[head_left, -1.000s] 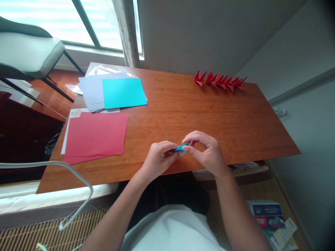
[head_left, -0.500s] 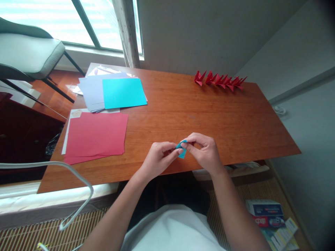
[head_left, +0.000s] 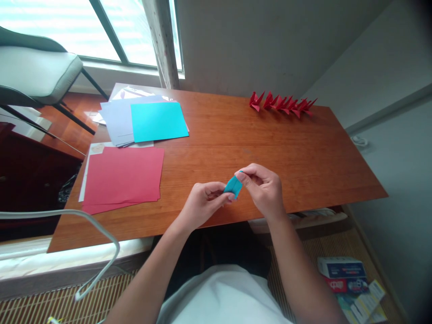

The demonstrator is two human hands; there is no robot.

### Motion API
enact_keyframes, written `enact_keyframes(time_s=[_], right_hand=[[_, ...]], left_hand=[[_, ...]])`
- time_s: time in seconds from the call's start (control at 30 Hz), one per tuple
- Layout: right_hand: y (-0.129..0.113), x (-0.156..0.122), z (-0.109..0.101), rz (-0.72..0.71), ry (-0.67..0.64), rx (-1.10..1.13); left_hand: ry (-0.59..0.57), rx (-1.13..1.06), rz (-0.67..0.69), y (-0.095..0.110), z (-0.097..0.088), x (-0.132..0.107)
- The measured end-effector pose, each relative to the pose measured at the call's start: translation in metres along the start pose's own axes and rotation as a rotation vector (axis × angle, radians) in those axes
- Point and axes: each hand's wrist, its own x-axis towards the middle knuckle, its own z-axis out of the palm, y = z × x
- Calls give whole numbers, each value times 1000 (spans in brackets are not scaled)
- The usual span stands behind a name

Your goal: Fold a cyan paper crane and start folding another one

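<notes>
Pinched between both hands, left hand (head_left: 202,204) and right hand (head_left: 263,191), small folded teal paper (head_left: 233,186), creased, above smooth wooden worktop (head_left: 270,144).

**Home room, paper-folding corner**

Reddish-brown wooden table (head_left: 270,148) against a plain wall (head_left: 253,40), beside a bright window (head_left: 135,27) with a pale curtain (head_left: 162,40). Grey padded chair (head_left: 37,72) nearby, woven straw mat (head_left: 33,306) underfoot. Flat red paper sheets (head_left: 124,177), a teal paper sheet (head_left: 158,121) and a row of red folded paper figures (head_left: 283,103) on top; small folded teal paper piece (head_left: 233,186) just above.
</notes>
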Motion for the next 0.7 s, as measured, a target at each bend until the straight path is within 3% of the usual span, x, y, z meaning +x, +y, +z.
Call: enact_keyframes(time_s=[0.17,0.3,0.4,0.7], right_hand=[[6,1,3,105,-57,115],[10,-2,4,130,-156,49],[11,-3,3,117,-186,2],[6,-1,3,149,-237,-18]], left_hand=[[86,-39,36,-1,-2,-2],[165,-168,41,-1,-1,1],[162,-217,42,0,1,3],[320,-150,80,-1,2,2]])
